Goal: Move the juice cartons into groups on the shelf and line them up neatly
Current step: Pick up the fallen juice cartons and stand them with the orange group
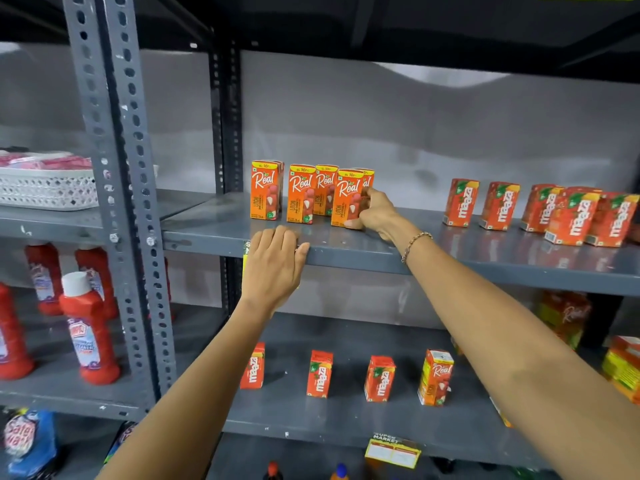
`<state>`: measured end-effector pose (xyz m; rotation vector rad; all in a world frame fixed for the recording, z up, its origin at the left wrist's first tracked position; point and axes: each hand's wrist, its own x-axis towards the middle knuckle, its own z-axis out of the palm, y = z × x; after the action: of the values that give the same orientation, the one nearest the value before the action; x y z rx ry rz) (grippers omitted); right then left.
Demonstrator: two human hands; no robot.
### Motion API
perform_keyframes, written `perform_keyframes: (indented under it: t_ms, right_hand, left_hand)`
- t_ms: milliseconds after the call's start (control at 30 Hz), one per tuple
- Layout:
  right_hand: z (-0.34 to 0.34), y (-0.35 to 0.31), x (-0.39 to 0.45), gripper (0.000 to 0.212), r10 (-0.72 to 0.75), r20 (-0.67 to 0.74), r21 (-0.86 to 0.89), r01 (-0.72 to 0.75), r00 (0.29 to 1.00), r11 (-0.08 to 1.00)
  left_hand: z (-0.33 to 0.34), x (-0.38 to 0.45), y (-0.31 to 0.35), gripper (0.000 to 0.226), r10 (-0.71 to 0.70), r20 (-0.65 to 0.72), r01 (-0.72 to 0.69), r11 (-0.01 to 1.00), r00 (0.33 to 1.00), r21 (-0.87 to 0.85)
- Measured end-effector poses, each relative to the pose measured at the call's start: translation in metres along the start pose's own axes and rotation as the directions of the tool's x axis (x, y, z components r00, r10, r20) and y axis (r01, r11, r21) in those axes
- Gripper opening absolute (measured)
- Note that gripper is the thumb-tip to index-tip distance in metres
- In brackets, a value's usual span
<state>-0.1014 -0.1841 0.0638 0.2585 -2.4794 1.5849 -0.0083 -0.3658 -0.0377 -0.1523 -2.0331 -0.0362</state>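
Right hand (372, 214) grips a Real carton (346, 199), nudging it into line; left hand (275, 261) rests flat on the shelf (450, 251) edge.

Upper shelf (346, 249): five Real litchi cartons (265, 190), five Maaza cartons (460, 202); lower shelf (311, 420): three Maaza cartons (319, 374), one Real carton (435, 377); left: three ketchup bottles (90, 327)

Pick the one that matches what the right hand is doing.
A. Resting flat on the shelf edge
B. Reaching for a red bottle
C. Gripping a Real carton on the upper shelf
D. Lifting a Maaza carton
C: the right hand is closed around the rightmost Real carton on the upper shelf; the left hand rests on the edge.
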Motion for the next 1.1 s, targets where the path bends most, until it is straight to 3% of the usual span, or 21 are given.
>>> perform_keyframes:
  t_ms: [133, 233, 333, 467, 567, 700, 900, 1000, 1033, 1100]
  right_hand:
    - [-0.009, 0.003, -0.011, 0.072, -0.055, 0.031, -0.08, 0.057, 0.998, 0.995]
    - [-0.037, 0.011, -0.03, 0.055, -0.211, -0.125, -0.226, 0.179, 0.97, 0.958]
    - [-0.085, 0.031, -0.051, 0.035, -0.284, -0.204, -0.179, 0.25, 0.937, 0.952]
    - [-0.169, 0.076, -0.083, 0.028, -0.308, -0.316, -0.112, 0.287, 0.897, 0.951]
    - [-0.242, 0.114, -0.105, 0.024, -0.26, -0.41, -0.103, 0.239, 0.874, 0.966]
    - [-0.343, 0.161, -0.125, 0.022, -0.211, -0.578, -0.124, 0.171, 0.788, 0.977]
    - [-0.458, 0.215, -0.135, 0.023, -0.046, -0.81, -0.14, -0.116, 0.585, 0.983]
    - [-0.491, 0.228, -0.133, 0.035, 0.02, -0.882, -0.104, -0.235, 0.472, 0.967]
    - [-0.5, 0.228, -0.13, 0.041, 0.064, -0.889, -0.071, -0.274, 0.453, 0.959]
    - [-0.512, 0.229, -0.117, 0.05, 0.139, -0.86, -0.032, -0.324, 0.491, 0.946]
  left_hand:
    - [-0.008, 0.001, 0.004, 0.049, -0.056, 0.036, 0.058, 0.997, 0.998, -0.05]
    - [-0.018, 0.006, 0.015, 0.054, -0.143, 0.029, 0.145, 0.986, 0.989, -0.087]
    - [-0.019, 0.007, 0.041, 0.051, -0.132, 0.023, 0.132, 0.991, 0.991, -0.006]
    - [-0.008, 0.006, 0.111, 0.044, -0.025, 0.06, 0.029, 0.998, 0.998, -0.064]
    - [-0.001, 0.007, 0.17, 0.04, 0.018, 0.058, -0.012, 0.995, 0.998, -0.101]
    - [0.01, 0.017, 0.247, 0.037, 0.05, 0.047, -0.044, 0.992, 0.998, -0.118]
    - [0.025, 0.035, 0.363, 0.039, 0.169, 0.076, -0.157, 0.978, 0.983, -0.14]
    - [0.031, 0.041, 0.414, 0.037, 0.184, 0.071, -0.173, 0.974, 0.98, -0.146]
    - [0.031, 0.042, 0.425, 0.038, 0.172, 0.075, -0.159, 0.975, 0.982, -0.157]
    - [0.033, 0.043, 0.436, 0.037, 0.14, 0.066, -0.127, 0.977, 0.988, -0.172]
